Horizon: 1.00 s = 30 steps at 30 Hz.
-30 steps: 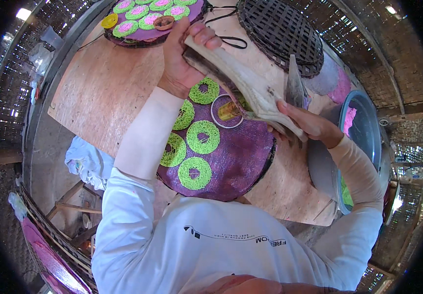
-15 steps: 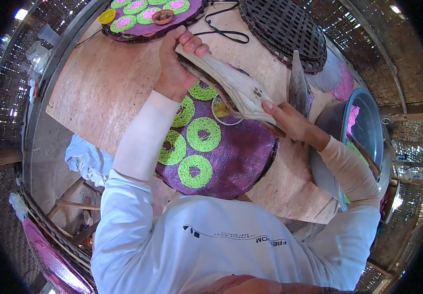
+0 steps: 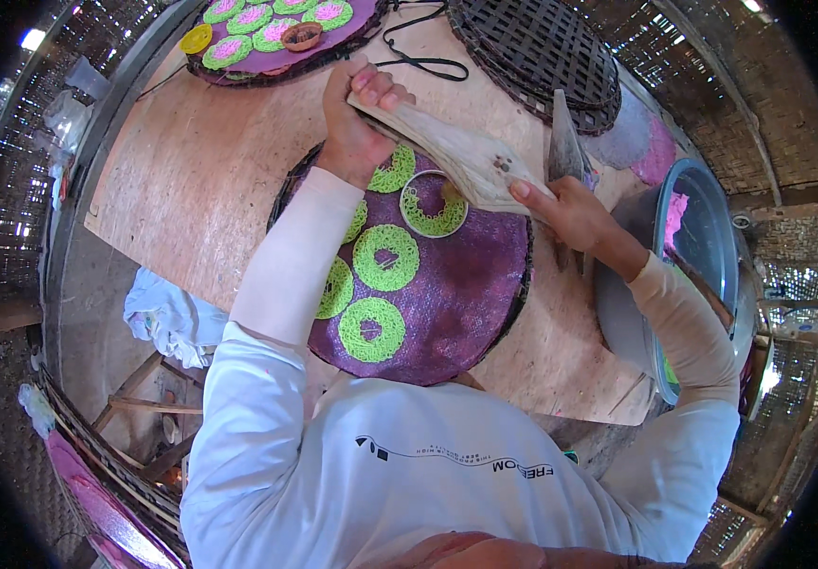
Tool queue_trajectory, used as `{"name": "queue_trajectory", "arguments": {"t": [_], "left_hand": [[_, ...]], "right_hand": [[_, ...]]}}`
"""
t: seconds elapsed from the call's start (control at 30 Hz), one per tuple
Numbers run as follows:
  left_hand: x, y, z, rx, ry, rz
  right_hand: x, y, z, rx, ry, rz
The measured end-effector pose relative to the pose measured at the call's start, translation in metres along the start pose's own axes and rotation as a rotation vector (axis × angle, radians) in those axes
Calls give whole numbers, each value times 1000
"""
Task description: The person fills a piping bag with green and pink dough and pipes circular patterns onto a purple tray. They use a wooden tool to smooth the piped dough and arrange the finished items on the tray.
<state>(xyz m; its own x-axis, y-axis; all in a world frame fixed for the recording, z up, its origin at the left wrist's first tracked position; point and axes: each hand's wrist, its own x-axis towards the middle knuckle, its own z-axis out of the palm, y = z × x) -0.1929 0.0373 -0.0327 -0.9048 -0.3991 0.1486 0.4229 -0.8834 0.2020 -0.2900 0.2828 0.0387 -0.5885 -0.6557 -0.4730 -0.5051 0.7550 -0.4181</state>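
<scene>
My left hand (image 3: 360, 123) is closed round the far-left end of a long pale wooden hand press (image 3: 461, 152). At its other end, my right hand (image 3: 580, 226) grips it, thumb on top. The press slants over a round purple mat (image 3: 471, 308) on a dark-rimmed tray. Just below it a thin white ring (image 3: 434, 236) lies on the mat, with bright green strands (image 3: 418, 224) inside. Several green noodle rounds (image 3: 367, 330) with open middles lie near the ring, some partly covered by my left forearm. The underside of the press is hidden.
A second purple tray (image 3: 343, 38) with green-and-pink rounds and a small brown bowl (image 3: 301, 37) stands far left. Dark woven trays (image 3: 542, 57) are stacked at the back. At right are an upright wooden piece (image 3: 568, 142) and a grey-blue tub (image 3: 629, 284) with pink stuff.
The press, still in both hands, has tilted and shifted slightly. Green strands now show in a looped band inside the white ring, where less was visible before.
</scene>
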Motion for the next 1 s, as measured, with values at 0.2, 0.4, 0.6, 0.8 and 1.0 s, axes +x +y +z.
{"name": "queue_trajectory", "arguments": {"t": [0.2,0.4,0.6,0.8,1.0], "left_hand": [[-7,29,7,94,-2,39],[-28,33,-2,21,96,0],[-24,26,3,93,-68,-4],[-21,28,34,123,-38,-55],[-49,20,35,1361,-378,-273]], "right_hand": [[9,-20,17,0,7,-42],[0,-22,30,98,-71,-102],[-14,-19,20,152,-114,-29],[-14,-8,17,324,-35,-117],[-17,-12,12,420,-37,-137]]}}
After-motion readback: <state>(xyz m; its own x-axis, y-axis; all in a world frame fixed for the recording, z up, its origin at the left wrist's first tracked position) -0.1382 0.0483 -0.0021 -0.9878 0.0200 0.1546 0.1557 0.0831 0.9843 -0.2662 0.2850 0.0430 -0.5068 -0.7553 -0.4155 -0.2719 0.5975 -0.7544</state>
